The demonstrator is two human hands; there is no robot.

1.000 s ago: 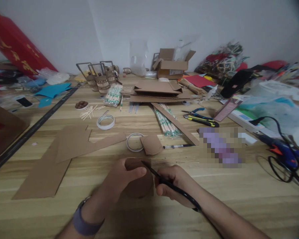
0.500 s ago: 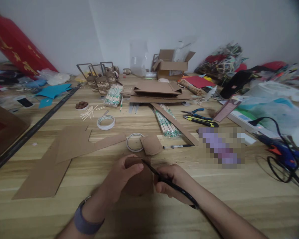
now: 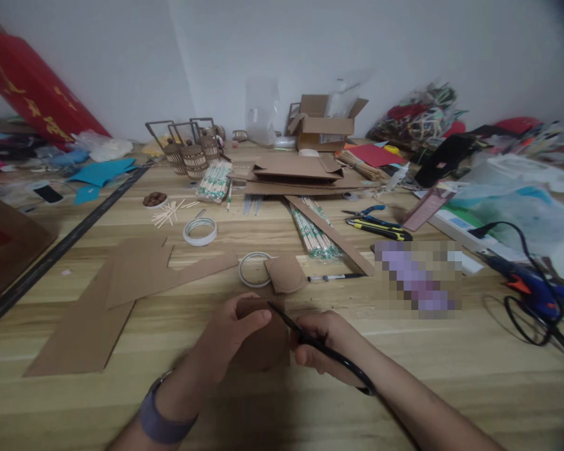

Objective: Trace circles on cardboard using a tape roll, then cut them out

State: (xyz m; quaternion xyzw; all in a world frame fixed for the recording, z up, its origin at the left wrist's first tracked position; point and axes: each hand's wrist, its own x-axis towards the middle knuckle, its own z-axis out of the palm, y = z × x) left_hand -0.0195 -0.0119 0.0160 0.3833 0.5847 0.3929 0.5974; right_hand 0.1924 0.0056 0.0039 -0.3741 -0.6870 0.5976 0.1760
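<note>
My left hand grips a brown cardboard piece by its left and far side, thumb on top. A round outline shows on that piece. Black-handled scissors are in my right hand, fingers closed about the handles. Their tip lies at the far edge of the cardboard, close to my left thumb. Just beyond is a smaller cardboard piece with a circle on it, beside a roll of tape. A pen lies to its right.
Cardboard offcuts lie to the left, with another tape roll behind. Bundled sticks, a utility knife and pliers lie farther off. A glue gun and its cord are at right. Folded cardboard sits at the back.
Almost nothing differs. Both hands, the scissors and the cardboard keep nearly the same place; the view has shifted very slightly.
</note>
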